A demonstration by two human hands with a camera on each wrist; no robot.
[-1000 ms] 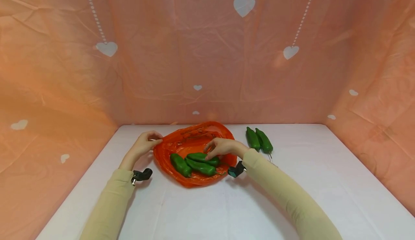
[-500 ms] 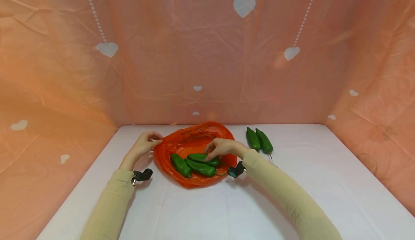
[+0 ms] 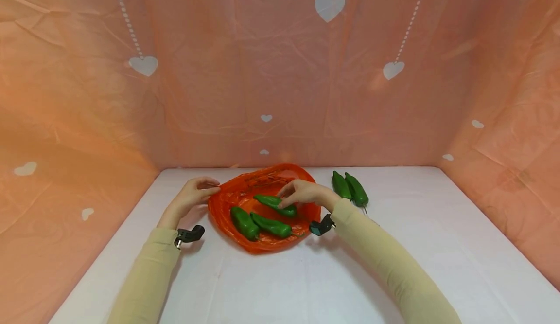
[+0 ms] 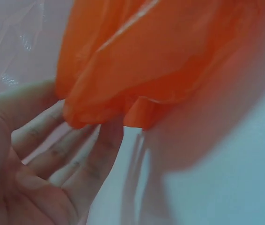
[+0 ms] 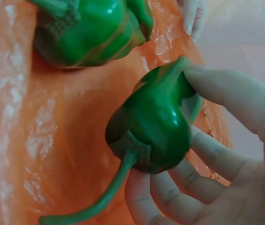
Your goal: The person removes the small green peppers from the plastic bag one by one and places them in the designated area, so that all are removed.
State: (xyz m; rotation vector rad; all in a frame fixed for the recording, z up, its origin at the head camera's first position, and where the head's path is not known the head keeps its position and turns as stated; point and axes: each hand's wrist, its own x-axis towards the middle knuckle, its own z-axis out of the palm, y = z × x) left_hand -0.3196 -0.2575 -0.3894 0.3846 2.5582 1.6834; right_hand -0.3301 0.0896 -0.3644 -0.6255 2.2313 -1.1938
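An orange-red plastic bag (image 3: pixel 258 247) lies spread wide on the white table, its mouth facing up. My left hand (image 3: pixel 190 196) pinches its left rim; in the left wrist view the thumb (image 4: pixel 34 101) is on one side of the film and the fingers pass behind it. Over the bag, my right hand (image 3: pixel 304 192) grips a green pepper (image 5: pixel 153 119) between thumb and fingers, its long curved stem pointing away from the palm. Two more green peppers, one on the left (image 3: pixel 244 223) and one in the middle (image 3: pixel 272 225), rest inside the bag.
Behind the right forearm, two green peppers (image 3: pixel 340 185) lie side by side on the white table (image 3: pixel 262 285). Pink-orange sheeting (image 3: pixel 280 95) with white hearts walls the table at the back and sides. A small black camera (image 3: pixel 190 235) is strapped to each wrist.
My right hand has lifted the back pepper in the bag up and away from the middle one, opening a gap between them. My left hand stays at the rim.
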